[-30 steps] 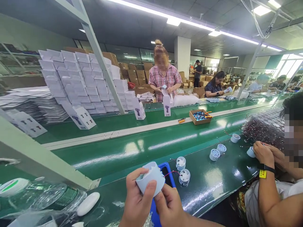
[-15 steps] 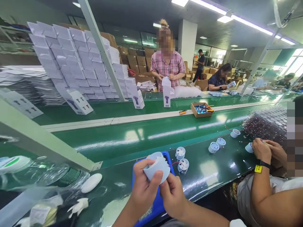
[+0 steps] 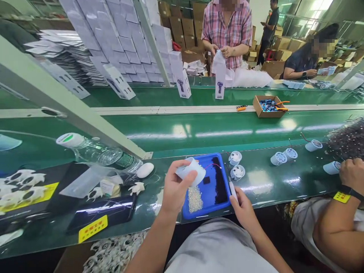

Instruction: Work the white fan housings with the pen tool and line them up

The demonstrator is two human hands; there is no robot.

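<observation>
My left hand (image 3: 174,187) is closed around a pale blue round fan housing (image 3: 191,171), held above a blue tray (image 3: 220,203) on the near green bench. A thin red wire (image 3: 212,165) runs from the housing across the tray. A heap of small clear screws (image 3: 195,198) and a strip of dark ones (image 3: 220,181) lie in the tray. My right hand (image 3: 241,206) rests at the tray's right edge, fingers closed on a slim white tool (image 3: 231,188). Two more fan housings (image 3: 236,165) stand just beyond the tray.
A co-worker's arm (image 3: 337,212) with a black wristband works at the right, near more housings (image 3: 283,156) and a wire pile (image 3: 348,138). A water bottle (image 3: 93,149), white fan blades (image 3: 21,178) and a white oval piece (image 3: 145,170) lie to the left. Beyond the conveyor (image 3: 182,131) stand white boxes (image 3: 119,81).
The view has tipped down toward the bench. My right hand left the housing and dropped to the tray's right edge with a white tool. My left hand still holds the housing.
</observation>
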